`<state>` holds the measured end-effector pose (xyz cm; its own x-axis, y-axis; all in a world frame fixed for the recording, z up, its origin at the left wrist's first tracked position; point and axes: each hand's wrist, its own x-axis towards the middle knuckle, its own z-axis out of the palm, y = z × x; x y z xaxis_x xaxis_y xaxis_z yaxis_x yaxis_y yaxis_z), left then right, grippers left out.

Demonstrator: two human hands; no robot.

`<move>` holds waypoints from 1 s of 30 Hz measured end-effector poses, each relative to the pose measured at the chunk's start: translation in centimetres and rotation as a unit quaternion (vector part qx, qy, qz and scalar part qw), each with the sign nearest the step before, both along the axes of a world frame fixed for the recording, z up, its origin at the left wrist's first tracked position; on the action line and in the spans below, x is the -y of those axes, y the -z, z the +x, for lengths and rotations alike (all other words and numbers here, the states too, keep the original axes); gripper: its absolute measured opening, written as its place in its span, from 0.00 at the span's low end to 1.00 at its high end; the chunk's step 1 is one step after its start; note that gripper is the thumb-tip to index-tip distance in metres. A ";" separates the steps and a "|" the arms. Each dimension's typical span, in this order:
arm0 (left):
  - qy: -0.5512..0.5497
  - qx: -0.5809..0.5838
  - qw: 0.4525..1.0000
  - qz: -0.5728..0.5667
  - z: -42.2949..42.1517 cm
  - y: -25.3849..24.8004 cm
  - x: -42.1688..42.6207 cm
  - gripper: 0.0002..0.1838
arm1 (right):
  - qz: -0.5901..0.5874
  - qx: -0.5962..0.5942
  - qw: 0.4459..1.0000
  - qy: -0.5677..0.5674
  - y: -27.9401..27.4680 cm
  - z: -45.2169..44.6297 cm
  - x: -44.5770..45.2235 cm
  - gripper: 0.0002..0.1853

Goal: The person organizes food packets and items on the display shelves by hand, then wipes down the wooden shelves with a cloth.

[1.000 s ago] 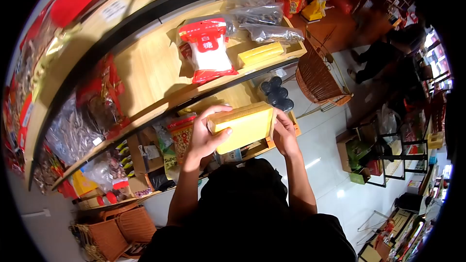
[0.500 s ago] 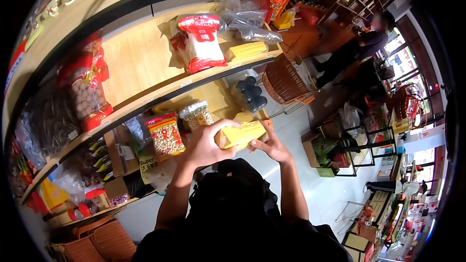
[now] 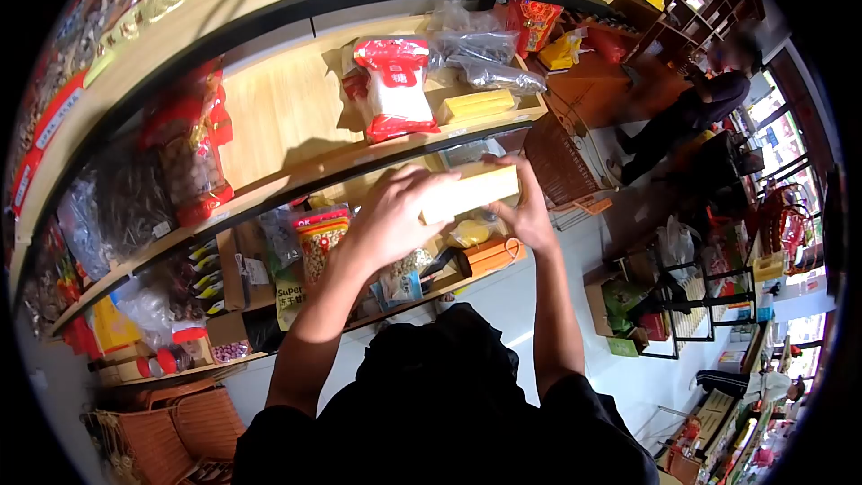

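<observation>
shelf edge (image 3: 314, 174), seemingly near yellow block (image 3: 476, 194)

On the shelf (image 3: 278, 117) at upper centre, a sugar bag (image 3: 398, 90) lies left of a small block (image 3: 476, 106); a basket (image 3: 561, 162) sits right of that shelf; below, left of centre, a nut bag (image 3: 321, 241) rests on a lower shelf (image 3: 359, 187).

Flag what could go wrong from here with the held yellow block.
The yellow block is up in the air between the left hand and right hand, so it might drop if either slips. The red-and-white bag sits near the shelf's front edge; a bump could knock it off.
</observation>
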<state>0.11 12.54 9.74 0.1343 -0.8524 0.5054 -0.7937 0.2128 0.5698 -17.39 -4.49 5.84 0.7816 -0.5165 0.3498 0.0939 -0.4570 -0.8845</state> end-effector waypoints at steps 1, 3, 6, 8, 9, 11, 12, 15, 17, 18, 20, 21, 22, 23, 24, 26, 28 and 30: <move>-0.011 0.041 0.998 -0.038 0.1 -0.5 1.1 0.30 | 0.002 0.019 1.000 -0.005 0.1 0.6 1.4 0.33; -0.022 0.076 0.994 -0.076 0.1 -1.6 3.8 0.30 | -0.034 0.058 0.998 0.006 -0.4 1.8 4.3 0.36; -0.030 0.134 0.987 -0.089 0.7 -3.5 8.3 0.30 | 0.027 0.113 0.993 0.009 0.1 3.3 9.5 0.36; -0.033 0.159 0.985 -0.061 0.9 -5.4 10.7 0.27 | 0.009 0.093 0.996 0.008 0.8 4.0 13.0 0.26; -0.033 0.185 0.981 -0.055 0.9 -6.3 11.8 0.26 | -0.015 0.077 0.997 0.005 2.0 4.6 15.2 0.22; -0.052 0.226 0.972 -0.039 1.0 -7.1 13.5 0.22 | -0.014 0.085 0.996 0.005 2.6 5.0 17.4 0.19; -0.057 0.224 0.973 -0.026 1.0 -7.5 14.3 0.22 | -0.020 0.078 0.997 0.005 3.1 5.3 18.3 0.17; -0.071 0.226 0.972 0.002 1.4 -7.4 16.6 0.25 | 0.018 0.080 0.996 0.029 4.3 6.5 20.5 0.18; -0.086 0.207 0.974 0.011 1.4 -6.8 17.7 0.24 | 0.012 0.072 0.996 0.051 4.9 7.1 21.5 0.17; -0.106 0.196 0.974 0.040 1.2 -6.8 18.3 0.24 | -0.003 0.071 0.996 0.061 4.8 7.1 21.6 0.17; -0.147 0.169 0.971 0.082 1.1 -6.4 18.9 0.25 | -0.003 0.072 0.996 0.055 4.3 7.5 22.0 0.16; -0.149 0.170 0.970 0.091 1.4 -5.9 19.1 0.25 | 0.007 0.073 0.996 0.052 3.9 7.5 22.2 0.16; -0.162 0.140 0.974 0.080 1.7 -5.4 19.3 0.25 | -0.022 0.074 0.996 0.052 3.5 7.6 22.5 0.15; -0.175 0.109 0.976 0.069 1.8 -4.8 19.3 0.25 | -0.052 0.074 0.995 0.052 3.2 7.7 22.8 0.15; -0.177 0.100 0.976 0.079 1.9 -4.7 19.5 0.25 | -0.046 0.089 0.994 0.042 3.2 8.1 23.0 0.14; -0.185 0.056 0.977 0.090 2.1 -4.3 20.0 0.25 | -0.090 0.120 0.987 0.059 4.2 9.5 24.1 0.14; -0.195 0.016 0.976 0.099 2.9 -3.5 20.5 0.25 | -0.120 0.143 0.980 0.077 4.1 10.0 24.4 0.12; -0.200 -0.013 0.975 0.098 3.2 -2.7 21.0 0.25 | -0.111 0.159 0.979 0.056 4.3 10.6 25.2 0.11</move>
<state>3.35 -8.51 12.42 0.4873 -0.8088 0.3291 -0.7748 -0.2267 0.5901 -6.79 -29.68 1.50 0.5582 -0.4762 0.6794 0.2866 -0.6578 -0.6966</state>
